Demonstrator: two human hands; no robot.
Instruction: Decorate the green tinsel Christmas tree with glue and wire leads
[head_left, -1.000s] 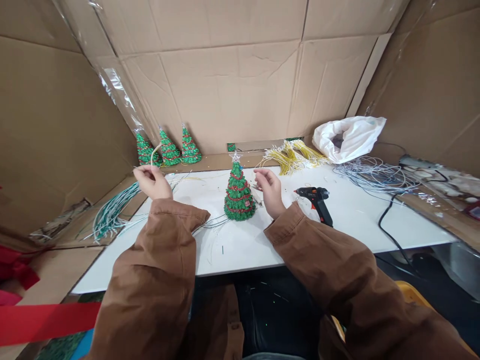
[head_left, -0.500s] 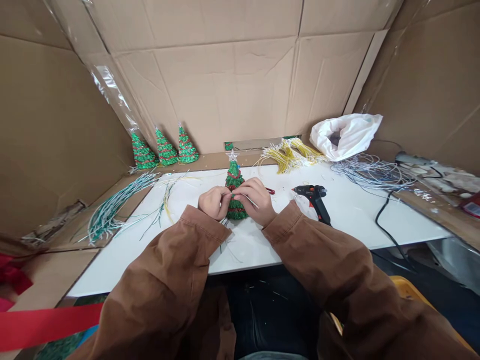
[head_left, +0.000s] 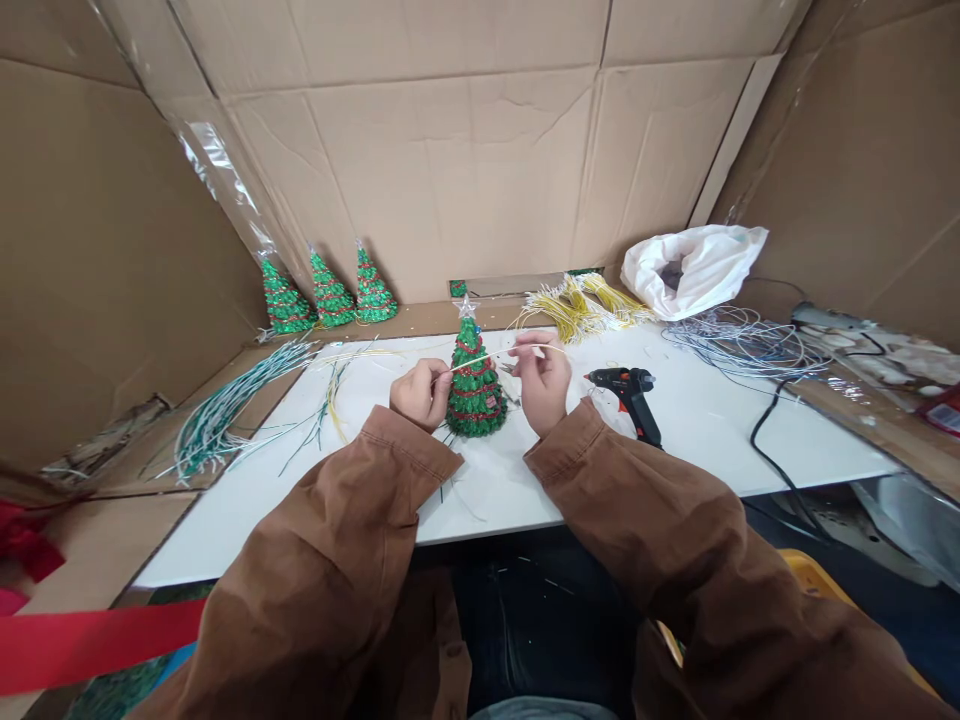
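A small green Christmas tree with red garlands and a clear star on top stands on the white table. My left hand is closed just left of the tree, pinching one end of a thin pale wire. My right hand is to the tree's right, its fingers pinching the same wire's other end. The wire stretches across the front of the tree's upper part between the two hands.
A black glue gun lies right of my right hand, its cord running off the table edge. Three more green trees stand at the back left. Green-white wires, yellow wires, grey wires and a white bag lie around. Cardboard walls enclose the table.
A second ago my hands were apart, the left far out to the left; they met in front of the tree, then parted again with a wire stretched between them.
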